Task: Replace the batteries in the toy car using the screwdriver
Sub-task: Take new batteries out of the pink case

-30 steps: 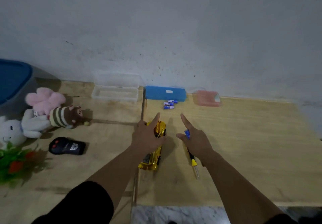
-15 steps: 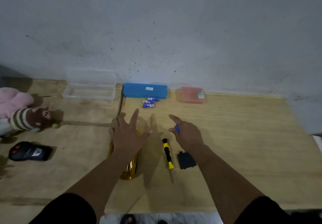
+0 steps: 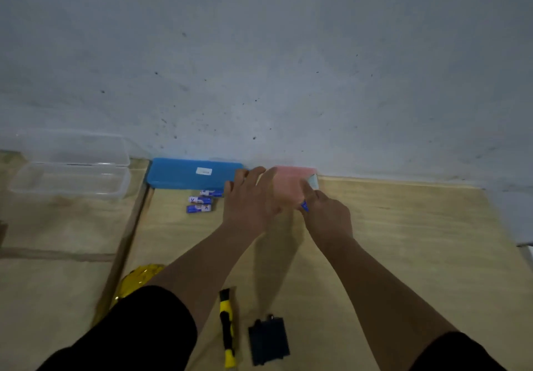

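My left hand [image 3: 250, 202] is at the back of the table, with thumb and fingers on the left end of a small pink box [image 3: 292, 179] against the wall. My right hand [image 3: 327, 216] touches the box's right front corner and pinches a small blue battery [image 3: 304, 205]. Three blue batteries [image 3: 202, 200] lie loose left of my left hand. The gold toy car [image 3: 138, 280] lies near the front, half hidden by my left arm. The yellow-and-black screwdriver [image 3: 226, 327] and the black battery cover [image 3: 269, 339] lie between my forearms.
A closed blue case [image 3: 184, 173] sits against the wall left of the pink box. An open clear plastic box [image 3: 69, 181] stands at the far left. A seam [image 3: 129, 232] runs between two wooden boards. The table's right edge [image 3: 507, 226] is close.
Both hands have left the car and screwdriver and reached forward to the pink box at the wall. The view has shifted right; the plush toys and remote are out of frame.
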`<state>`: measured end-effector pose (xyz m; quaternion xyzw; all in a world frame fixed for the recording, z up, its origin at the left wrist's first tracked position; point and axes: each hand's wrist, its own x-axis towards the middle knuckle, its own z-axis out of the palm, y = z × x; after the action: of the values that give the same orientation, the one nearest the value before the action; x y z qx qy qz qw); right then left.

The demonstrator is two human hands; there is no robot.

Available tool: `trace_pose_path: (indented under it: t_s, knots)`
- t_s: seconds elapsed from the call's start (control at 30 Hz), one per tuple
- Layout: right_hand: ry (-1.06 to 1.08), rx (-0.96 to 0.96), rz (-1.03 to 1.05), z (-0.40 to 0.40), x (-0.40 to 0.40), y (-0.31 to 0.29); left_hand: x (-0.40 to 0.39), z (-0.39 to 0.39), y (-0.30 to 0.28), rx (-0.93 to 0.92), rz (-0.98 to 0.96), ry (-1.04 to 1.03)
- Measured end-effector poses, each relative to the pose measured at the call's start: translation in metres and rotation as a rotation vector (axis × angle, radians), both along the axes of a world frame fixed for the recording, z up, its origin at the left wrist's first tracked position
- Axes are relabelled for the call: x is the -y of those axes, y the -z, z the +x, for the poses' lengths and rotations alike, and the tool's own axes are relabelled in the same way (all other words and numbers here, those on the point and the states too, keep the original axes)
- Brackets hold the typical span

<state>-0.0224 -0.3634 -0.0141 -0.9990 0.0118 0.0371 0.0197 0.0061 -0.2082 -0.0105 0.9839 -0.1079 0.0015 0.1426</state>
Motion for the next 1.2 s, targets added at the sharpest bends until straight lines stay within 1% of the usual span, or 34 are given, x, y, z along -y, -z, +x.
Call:
trace_pose_path:
  t_s: [0.07,0.17,0.27,0.33,0.43,0.6,0.73,0.97,1.07,1.2]
  knots:
    - [-0.057,0.021,-0.032,0.011,0.007,0.013,0.015,0.011,0.015,0.014,-0.009,-0.011]
    - [-0.121,0.151,-0.058,0.017,0.012,0.024,0.025,0.022,0.028,0.045,-0.007,-0.026]
    - [-0.109,0.184,-0.090,0.019,0.013,0.033,0.025,0.026,0.030,0.042,-0.006,-0.022]
    - [-0.111,0.233,-0.044,0.018,0.013,0.032,0.024,0.027,0.029,0.047,-0.003,-0.013]
    - [-0.203,0.316,0.061,0.014,0.015,0.033,0.025,0.025,0.026,0.041,-0.011,-0.027]
    - [-0.225,0.323,0.131,0.018,0.016,0.024,0.029,0.028,0.023,0.022,0.016,-0.036]
    - [-0.281,0.344,0.061,0.024,0.017,0.026,0.027,0.029,0.024,0.017,0.011,-0.045]
    - [-0.367,0.396,-0.070,0.025,0.021,0.039,0.032,0.025,0.024,0.064,0.011,-0.058]
    - [-0.401,0.392,-0.110,0.026,0.022,0.041,0.033,0.025,0.023,0.053,0.014,-0.071]
    - [-0.502,0.397,-0.201,0.030,0.025,0.033,0.036,0.025,0.023,0.027,0.032,-0.082]
